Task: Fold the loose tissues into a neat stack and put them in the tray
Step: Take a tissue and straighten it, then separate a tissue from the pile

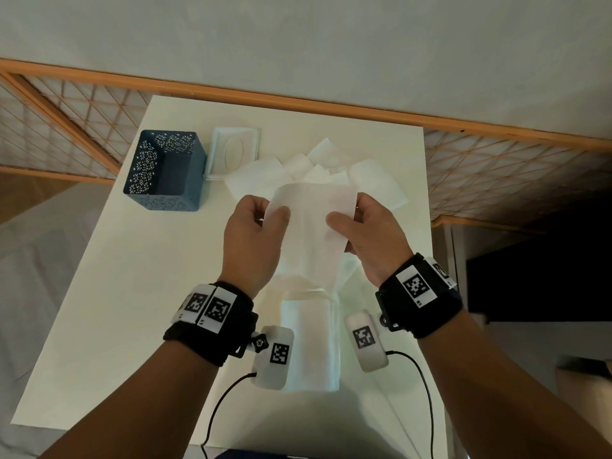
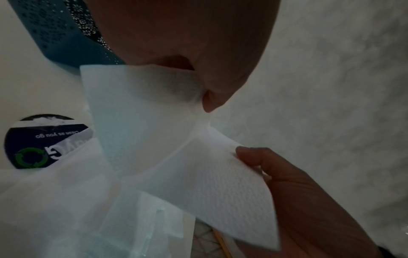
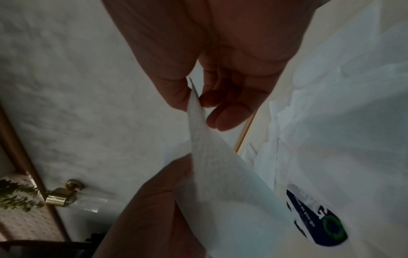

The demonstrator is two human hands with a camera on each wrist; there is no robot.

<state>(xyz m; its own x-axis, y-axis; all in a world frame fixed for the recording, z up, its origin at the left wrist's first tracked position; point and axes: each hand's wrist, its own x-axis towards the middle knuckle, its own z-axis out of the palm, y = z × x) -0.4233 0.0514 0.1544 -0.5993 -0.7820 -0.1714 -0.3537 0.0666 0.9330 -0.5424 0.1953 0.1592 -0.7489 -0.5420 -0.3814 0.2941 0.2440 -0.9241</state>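
Note:
I hold one white tissue point(image 1: 311, 226) in the air over the middle of the table. My left hand point(image 1: 273, 213) pinches its left edge and my right hand point(image 1: 344, 217) pinches its right edge, thumbs on top. In the left wrist view the tissue point(image 2: 150, 122) hangs from my left hand point(image 2: 198, 83). The right wrist view shows my right hand point(image 3: 195, 99) pinching the sheet's edge point(image 3: 203, 139). A folded stack point(image 1: 311, 339) lies on the table between my wrists. Loose tissues point(image 1: 318, 167) are piled behind. The blue perforated tray point(image 1: 162, 170) stands at the back left, and nothing shows inside it.
A white tissue-box lid point(image 1: 235, 152) lies right of the tray. The white table point(image 1: 116, 293) has bare surface on its left half. A wooden lattice rail point(image 1: 496, 173) runs behind the table. A dark round-labelled pack point(image 2: 44, 141) lies under the tissues.

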